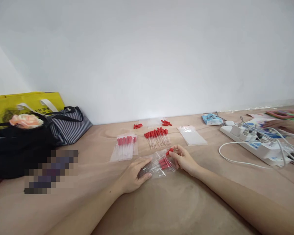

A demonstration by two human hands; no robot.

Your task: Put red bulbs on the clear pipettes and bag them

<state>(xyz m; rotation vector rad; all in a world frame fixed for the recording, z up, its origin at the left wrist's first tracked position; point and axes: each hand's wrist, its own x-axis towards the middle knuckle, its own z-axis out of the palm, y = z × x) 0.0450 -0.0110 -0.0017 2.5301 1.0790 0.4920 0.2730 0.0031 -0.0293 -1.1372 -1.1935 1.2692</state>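
Observation:
My left hand (134,173) grips the lower left end of a clear plastic bag (153,169), thumb in front. Several red-topped droppers (163,163) lie inside the bag. At the bag's right end, my right hand (183,159) pinches the red top of one dropper (169,151), whose clear stem points left over the bag. Behind the hands, a row of loose red-topped droppers (158,135) rests on the brown table cover (166,209). Filled bags of droppers (125,147) lie to the left, and a stack of flat clear bags (192,135) to the right.
Small red pieces (138,126) and more (166,123) lie near the wall. A white power strip (254,148) with cables and a blue mask (212,119) are at right, near another person's hand (279,124). Black (22,147) and striped bags (70,125) stand left.

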